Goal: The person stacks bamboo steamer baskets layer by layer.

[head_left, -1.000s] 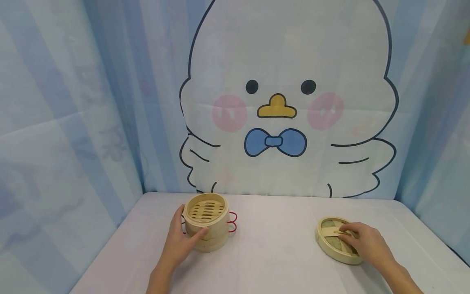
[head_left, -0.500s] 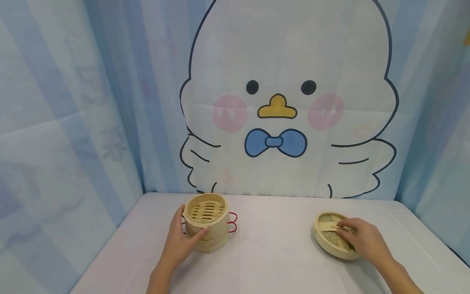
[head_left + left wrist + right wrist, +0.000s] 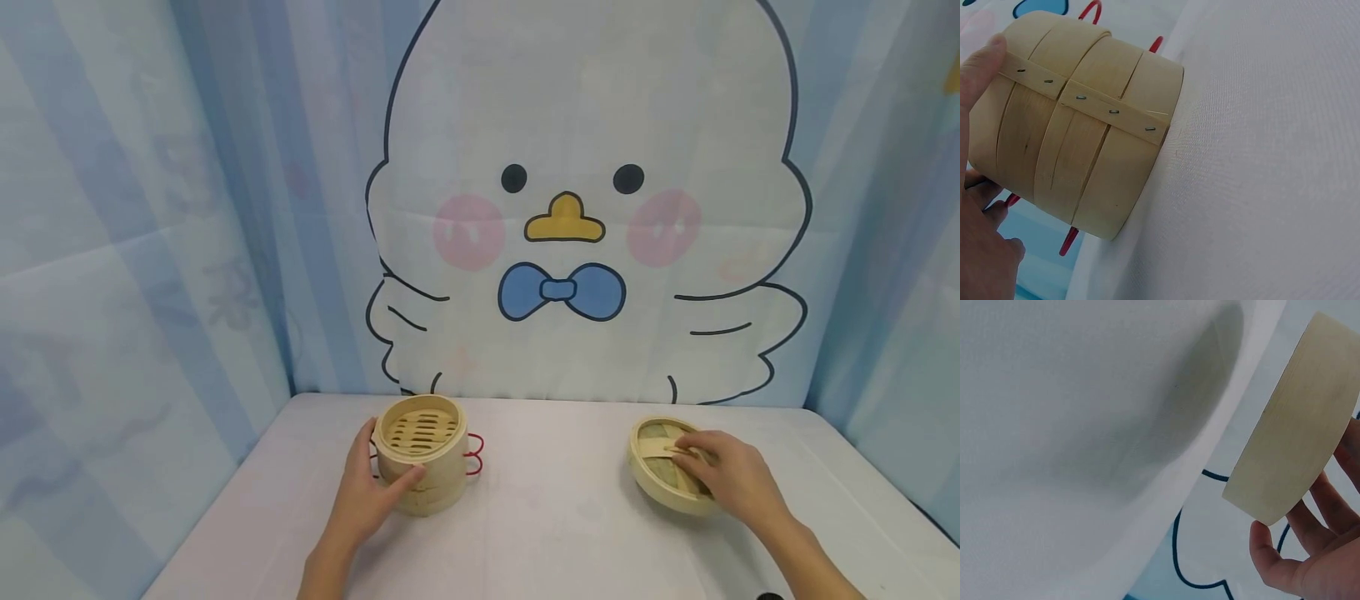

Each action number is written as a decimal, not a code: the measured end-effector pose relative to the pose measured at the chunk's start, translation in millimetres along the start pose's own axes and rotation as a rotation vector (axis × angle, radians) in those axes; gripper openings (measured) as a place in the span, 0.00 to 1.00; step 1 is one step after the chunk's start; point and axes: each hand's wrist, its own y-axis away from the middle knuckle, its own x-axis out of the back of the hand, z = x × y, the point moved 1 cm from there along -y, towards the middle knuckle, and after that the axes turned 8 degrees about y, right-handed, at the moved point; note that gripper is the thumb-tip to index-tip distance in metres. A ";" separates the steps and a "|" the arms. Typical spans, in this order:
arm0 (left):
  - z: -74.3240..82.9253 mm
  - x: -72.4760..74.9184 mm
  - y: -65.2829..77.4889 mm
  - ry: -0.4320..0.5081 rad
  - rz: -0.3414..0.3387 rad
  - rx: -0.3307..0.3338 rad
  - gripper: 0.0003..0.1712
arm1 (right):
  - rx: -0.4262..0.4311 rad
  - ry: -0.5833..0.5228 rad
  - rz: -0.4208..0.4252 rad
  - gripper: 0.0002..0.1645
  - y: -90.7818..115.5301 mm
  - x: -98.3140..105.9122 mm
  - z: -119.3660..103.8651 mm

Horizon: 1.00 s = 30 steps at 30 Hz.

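On the left of the table stands a round bamboo steamer (image 3: 442, 475) of two stacked tiers, with a slatted top and red loop handles. My left hand (image 3: 363, 498) holds it, thumb on the near side and fingers round the far left. In the left wrist view, the stapled seam of the steamer (image 3: 1094, 134) faces the camera. Over the table's right side, my right hand (image 3: 738, 479) pinches the strip handle of a bamboo lid (image 3: 660, 487). In the right wrist view that lid (image 3: 1297, 419) hangs above the cloth, its shadow apart from it.
A white cloth covers the table (image 3: 547, 533). Behind it hangs a curtain (image 3: 585, 358) printed with a cartoon bird, and blue curtains close both sides. A small black object (image 3: 769, 596) peeks in at the bottom edge, near the right forearm.
My right hand has raised the lid off the table and carried it a little left and away from me. The left hand and the steamer have stayed put.
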 end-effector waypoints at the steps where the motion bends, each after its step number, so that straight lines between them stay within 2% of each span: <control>1: -0.2 -0.1 -0.2 0.000 0.000 0.002 0.64 | 0.001 -0.002 0.001 0.15 -0.4 0.6 -2.0; 8: -0.9 0.1 -0.6 0.001 -0.003 -0.001 0.64 | 0.032 -0.027 0.031 0.14 -4.9 4.6 -15.8; 19: -2.6 -0.1 -1.4 0.017 0.003 -0.043 0.63 | 0.024 -0.067 0.035 0.15 -12.3 7.7 -39.2; 30: 0.0 1.3 -0.5 0.009 -0.007 -0.032 0.63 | 0.071 -0.111 0.074 0.13 -16.4 8.8 -59.0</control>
